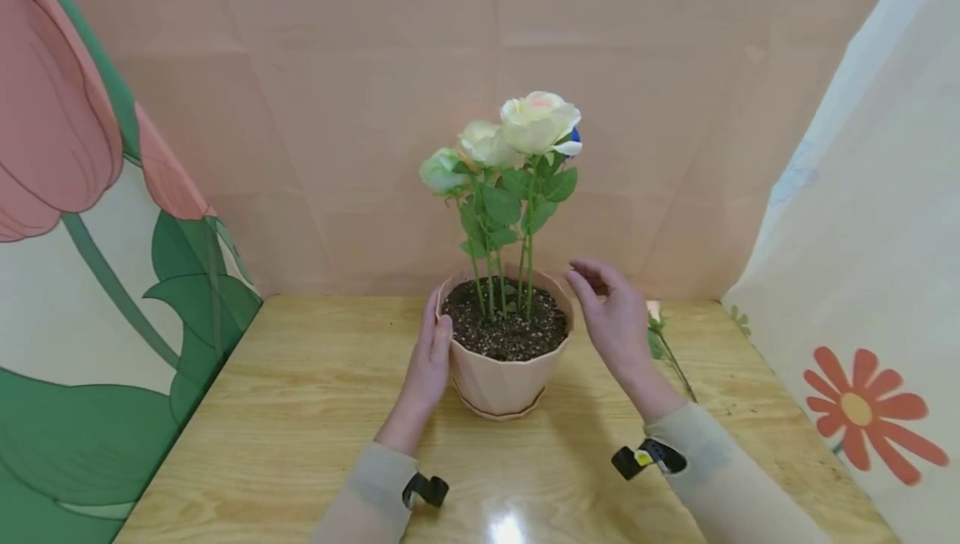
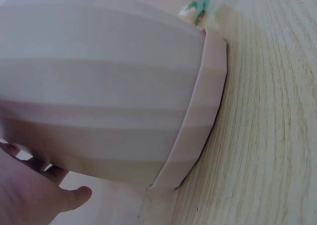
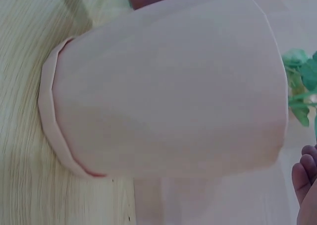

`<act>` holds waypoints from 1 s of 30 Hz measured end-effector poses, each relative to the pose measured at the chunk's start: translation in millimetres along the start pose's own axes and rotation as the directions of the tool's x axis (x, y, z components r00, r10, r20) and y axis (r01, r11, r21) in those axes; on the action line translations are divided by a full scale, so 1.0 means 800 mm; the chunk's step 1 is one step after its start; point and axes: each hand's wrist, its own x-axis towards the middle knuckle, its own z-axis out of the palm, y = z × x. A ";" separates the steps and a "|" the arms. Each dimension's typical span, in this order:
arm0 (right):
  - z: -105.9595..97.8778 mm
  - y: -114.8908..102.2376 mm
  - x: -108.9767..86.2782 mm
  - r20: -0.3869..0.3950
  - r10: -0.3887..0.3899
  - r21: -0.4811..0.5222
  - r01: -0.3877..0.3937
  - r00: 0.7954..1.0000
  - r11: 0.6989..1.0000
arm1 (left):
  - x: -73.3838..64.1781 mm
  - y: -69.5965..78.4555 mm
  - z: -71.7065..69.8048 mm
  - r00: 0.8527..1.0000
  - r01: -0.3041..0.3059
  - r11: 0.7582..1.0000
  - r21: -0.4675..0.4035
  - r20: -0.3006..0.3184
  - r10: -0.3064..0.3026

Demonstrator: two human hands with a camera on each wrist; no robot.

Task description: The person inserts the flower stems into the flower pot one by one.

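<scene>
A pale pink faceted flowerpot (image 1: 498,381) stands on a saucer (image 1: 504,413), filled with dark soil (image 1: 507,348). Upright in the soil are several green stems bearing cream roses (image 1: 540,121), one of them greenish (image 1: 442,171) at the left. Part of a blue bloom (image 1: 574,142) shows behind the tallest rose. My left hand (image 1: 432,352) rests along the pot's left side, its thumb near the rim; the left wrist view shows fingers against the wall of the pot. Just off the right rim, my right hand (image 1: 615,315) is raised with loosely bent fingers and holds nothing.
A pale rose (image 1: 655,311) with a long stem lies on the wooden table (image 1: 300,411) to the right, partly behind my right hand. A pink cloth backdrop (image 1: 360,111) rises behind the table, with flower-printed cloths at both sides.
</scene>
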 end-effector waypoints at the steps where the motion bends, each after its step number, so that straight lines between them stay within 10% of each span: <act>1: -0.004 0.002 0.000 -0.006 -0.005 -0.015 0.005 1.000 1.000 | 0.000 0.000 0.000 1.000 0.004 1.000 0.001 0.000 -0.004; 30: -0.105 0.070 -0.009 0.015 0.098 -0.177 -0.094 0.995 0.980 | 0.002 -0.002 0.000 1.000 0.010 1.000 -0.017 0.008 -0.010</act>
